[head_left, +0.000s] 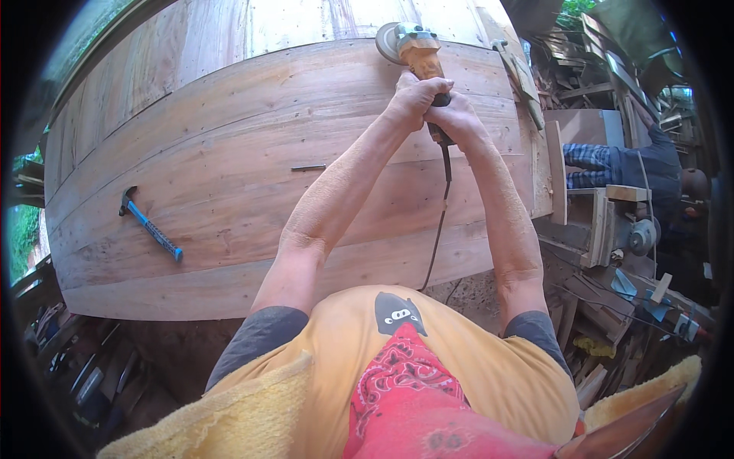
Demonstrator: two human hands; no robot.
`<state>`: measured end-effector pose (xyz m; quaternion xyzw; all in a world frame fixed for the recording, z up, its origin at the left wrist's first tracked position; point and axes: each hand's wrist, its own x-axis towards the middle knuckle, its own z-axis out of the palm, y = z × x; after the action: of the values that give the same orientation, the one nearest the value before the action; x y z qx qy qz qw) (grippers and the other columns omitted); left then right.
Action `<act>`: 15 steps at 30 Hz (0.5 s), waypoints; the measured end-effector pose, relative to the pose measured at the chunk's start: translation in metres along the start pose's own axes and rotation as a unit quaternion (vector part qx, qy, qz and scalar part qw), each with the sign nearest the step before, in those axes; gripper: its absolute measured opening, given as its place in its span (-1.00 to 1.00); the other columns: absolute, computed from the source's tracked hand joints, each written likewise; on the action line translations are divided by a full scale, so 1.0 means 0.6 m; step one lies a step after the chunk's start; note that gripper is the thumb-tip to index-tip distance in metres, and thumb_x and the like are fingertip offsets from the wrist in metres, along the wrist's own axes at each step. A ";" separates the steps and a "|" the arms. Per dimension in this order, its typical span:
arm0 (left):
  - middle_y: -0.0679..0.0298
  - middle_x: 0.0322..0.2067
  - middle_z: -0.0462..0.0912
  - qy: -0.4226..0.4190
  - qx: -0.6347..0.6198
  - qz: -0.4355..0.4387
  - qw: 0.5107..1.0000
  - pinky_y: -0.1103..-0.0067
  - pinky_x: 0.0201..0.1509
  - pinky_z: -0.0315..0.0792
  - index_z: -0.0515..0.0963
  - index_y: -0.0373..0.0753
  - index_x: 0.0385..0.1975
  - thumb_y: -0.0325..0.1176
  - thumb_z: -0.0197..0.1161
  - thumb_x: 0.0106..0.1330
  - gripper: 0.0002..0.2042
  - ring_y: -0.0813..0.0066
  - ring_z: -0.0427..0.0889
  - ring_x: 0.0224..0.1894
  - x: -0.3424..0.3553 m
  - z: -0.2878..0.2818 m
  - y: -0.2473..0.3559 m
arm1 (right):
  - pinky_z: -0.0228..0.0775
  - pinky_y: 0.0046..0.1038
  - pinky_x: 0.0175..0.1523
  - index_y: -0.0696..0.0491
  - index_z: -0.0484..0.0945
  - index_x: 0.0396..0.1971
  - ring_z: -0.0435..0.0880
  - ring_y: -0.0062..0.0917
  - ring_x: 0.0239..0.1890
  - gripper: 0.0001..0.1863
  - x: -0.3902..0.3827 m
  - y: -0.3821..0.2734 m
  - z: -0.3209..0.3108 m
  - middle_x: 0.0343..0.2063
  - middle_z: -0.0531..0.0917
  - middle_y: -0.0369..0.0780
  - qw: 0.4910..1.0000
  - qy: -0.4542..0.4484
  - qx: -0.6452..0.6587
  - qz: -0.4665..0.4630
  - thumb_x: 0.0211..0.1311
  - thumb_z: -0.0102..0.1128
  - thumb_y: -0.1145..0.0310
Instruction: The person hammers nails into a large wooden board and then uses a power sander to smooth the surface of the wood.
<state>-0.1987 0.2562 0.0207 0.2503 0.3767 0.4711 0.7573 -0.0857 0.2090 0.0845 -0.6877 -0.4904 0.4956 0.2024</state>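
Observation:
Both my arms stretch forward over a wide wooden panel point(229, 145) of joined boards. An angle grinder point(420, 55) with a tan body and a round disc is gripped between my hands, its disc at the left over the panel's far part. My left hand point(417, 93) wraps round the front of its dark handle. Just behind, my right hand point(459, 121) is closed round the rear of the handle. The black power cord point(442, 218) runs from the grinder toward me, past the panel's near edge. Whether the disc touches the wood I cannot tell.
A hammer point(151, 224) with a blue and black handle lies on the panel's left. A thin dark metal rod point(308, 167) rests near the middle. Wood pieces point(520, 80) line the right edge. Beyond, a person point(623, 164) in plaid shorts stands among scrap wood.

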 end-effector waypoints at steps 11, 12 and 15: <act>0.17 -0.22 0.69 -0.022 -0.010 -0.024 0.999 0.42 -0.14 0.64 0.57 -0.37 -0.09 -0.43 0.51 0.21 -0.67 0.41 0.72 -0.23 0.099 -0.054 -0.002 | 0.58 -0.42 -0.39 0.15 0.74 -0.32 0.75 -0.53 -0.50 -0.59 0.100 -0.019 0.006 -0.57 0.71 -0.20 0.994 -0.005 -0.113 0.006 0.00 0.45 0.09; 0.17 -0.24 0.70 -0.030 -0.012 -0.028 0.999 0.42 -0.14 0.63 0.59 -0.36 -0.12 -0.43 0.50 0.22 -0.70 0.41 0.72 -0.23 0.106 -0.042 -0.010 | 0.58 -0.42 -0.39 0.15 0.74 -0.31 0.75 -0.53 -0.50 -0.59 0.100 -0.016 0.002 -0.56 0.72 -0.21 0.994 0.010 -0.105 0.012 0.00 0.45 0.10; -0.02 -0.10 0.65 -0.075 -0.027 -0.052 0.995 0.34 -0.04 0.70 0.34 -0.50 0.09 -0.45 0.59 0.09 -0.36 0.26 0.74 -0.13 0.130 -0.009 -0.018 | 0.58 -0.43 -0.31 0.17 0.71 -0.23 0.71 -0.57 -0.40 -0.64 0.095 -0.014 -0.028 -0.42 0.71 -0.25 0.993 0.041 -0.105 0.045 0.07 0.48 0.22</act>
<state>-0.1762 0.3222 -0.0168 0.2450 0.3183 0.4209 0.8133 -0.0737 0.2660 0.0706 -0.7467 -0.4994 0.4209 0.1263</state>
